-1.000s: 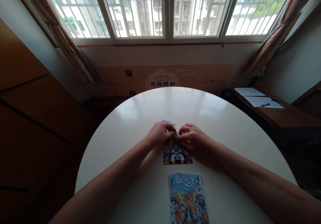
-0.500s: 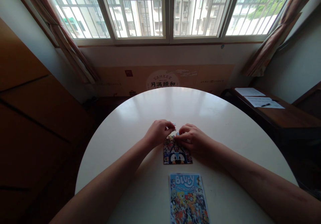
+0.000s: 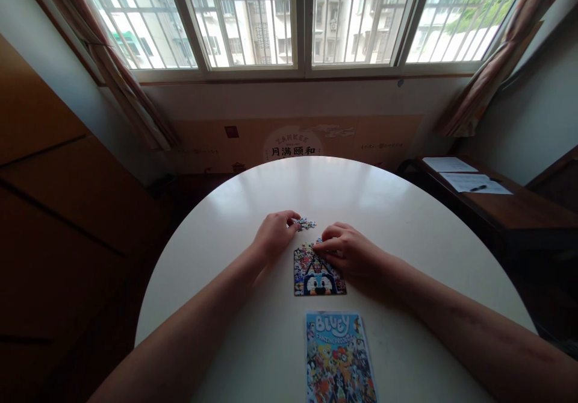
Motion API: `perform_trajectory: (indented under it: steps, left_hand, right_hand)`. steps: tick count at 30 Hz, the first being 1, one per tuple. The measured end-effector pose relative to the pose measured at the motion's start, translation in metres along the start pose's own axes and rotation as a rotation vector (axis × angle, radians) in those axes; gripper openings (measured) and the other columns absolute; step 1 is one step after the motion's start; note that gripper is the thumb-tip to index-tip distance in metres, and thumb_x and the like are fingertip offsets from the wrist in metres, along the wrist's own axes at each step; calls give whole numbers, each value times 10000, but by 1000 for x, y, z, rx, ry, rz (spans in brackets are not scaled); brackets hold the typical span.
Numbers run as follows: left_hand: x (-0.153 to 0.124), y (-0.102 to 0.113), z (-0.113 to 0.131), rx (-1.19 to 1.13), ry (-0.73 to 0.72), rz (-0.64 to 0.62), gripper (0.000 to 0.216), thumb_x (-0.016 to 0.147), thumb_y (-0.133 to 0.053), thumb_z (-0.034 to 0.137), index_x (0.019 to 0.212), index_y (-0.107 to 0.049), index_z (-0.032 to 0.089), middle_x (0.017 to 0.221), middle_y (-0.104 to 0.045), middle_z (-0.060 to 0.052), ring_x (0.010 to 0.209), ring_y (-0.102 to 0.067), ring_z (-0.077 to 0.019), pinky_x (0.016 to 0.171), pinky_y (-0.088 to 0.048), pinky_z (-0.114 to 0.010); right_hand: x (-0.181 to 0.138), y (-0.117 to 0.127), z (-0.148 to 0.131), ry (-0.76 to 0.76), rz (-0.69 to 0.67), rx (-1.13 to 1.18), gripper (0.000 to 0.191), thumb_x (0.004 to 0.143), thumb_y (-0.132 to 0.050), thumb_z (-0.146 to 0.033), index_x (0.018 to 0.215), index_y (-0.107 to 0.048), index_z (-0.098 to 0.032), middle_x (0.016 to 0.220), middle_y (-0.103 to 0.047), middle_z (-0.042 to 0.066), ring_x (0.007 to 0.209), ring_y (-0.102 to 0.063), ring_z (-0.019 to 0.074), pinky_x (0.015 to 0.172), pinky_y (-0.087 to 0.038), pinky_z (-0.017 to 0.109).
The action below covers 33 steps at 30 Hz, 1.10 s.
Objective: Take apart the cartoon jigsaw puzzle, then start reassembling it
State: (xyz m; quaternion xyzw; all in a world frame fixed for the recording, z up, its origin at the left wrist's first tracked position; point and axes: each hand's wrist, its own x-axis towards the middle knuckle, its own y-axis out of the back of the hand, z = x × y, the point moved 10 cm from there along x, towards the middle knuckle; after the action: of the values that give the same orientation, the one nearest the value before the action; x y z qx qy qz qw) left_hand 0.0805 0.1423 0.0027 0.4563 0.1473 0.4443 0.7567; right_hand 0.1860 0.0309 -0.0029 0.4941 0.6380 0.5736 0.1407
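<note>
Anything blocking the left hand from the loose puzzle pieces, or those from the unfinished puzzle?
Nothing visible: the left hand is at the loose pieces, with only table between them and the unfinished puzzle. The right hand, though, covers its upper right corner.

Papers (image 3: pixel 456 180) and a pen (image 3: pixel 478 188) lie on a brown side table (image 3: pixel 533 207).

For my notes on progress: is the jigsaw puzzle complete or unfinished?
Unfinished. The puzzle has an uneven far edge, partly covered by the right hand; loose pieces lie beyond, by the left hand.
</note>
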Motion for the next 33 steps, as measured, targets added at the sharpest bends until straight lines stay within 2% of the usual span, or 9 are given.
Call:
perform_trajectory:
  steps: [7,17,22,26,30,33]
  left_hand:
    - [2,11,-9,-18,25,83,198,881,-610,235,1032,-735,205,875,-739,-33,787,-668,-192,764,-511,-299]
    - [4,7,-7,2,-11,64,171,869,-606,171,949,-748,224,908,-748,-19,825,-674,-199,775,-513,-304]
    - [3,20,-5,71,-52,186,176,888,-579,156,941,-744,189,974,-710,-54,835,-658,-199,772,-517,-316]
    - [-4,28,9,64,-96,255,183,922,-555,177,976,-729,168,980,-691,-62,756,-643,-172,707,-519,-300]
    - [-13,9,39,104,-212,124,166,914,-584,195,978,-737,184,960,-702,-50,752,-646,-174,686,-522,-303]
    - [-21,-9,53,162,-265,12,170,899,-621,253,1005,-744,201,1000,-712,-56,838,-659,-214,746,-536,-349]
  right_hand:
    - [0,0,-1,9,19,2,206,913,-617,-267,1073,-746,-286,966,-667,42,885,-556,167,848,-430,335]
    - [-2,5,1,32,68,56,161,920,-610,-239,993,-753,-253,927,-685,36,856,-576,148,812,-449,304]
    - [-3,7,3,14,90,52,163,914,-609,-226,979,-756,-247,914,-697,31,841,-591,146,784,-459,298]
    - [-6,18,15,-96,165,9,227,903,-577,-162,1033,-748,-235,947,-705,41,860,-608,150,794,-480,300]
    - [-11,26,32,-246,187,-69,255,904,-566,-168,1088,-734,-222,1028,-705,56,942,-623,182,855,-500,339]
    - [-12,26,38,-305,155,-89,245,915,-572,-207,1098,-733,-213,1066,-699,68,975,-625,197,879,-509,358]
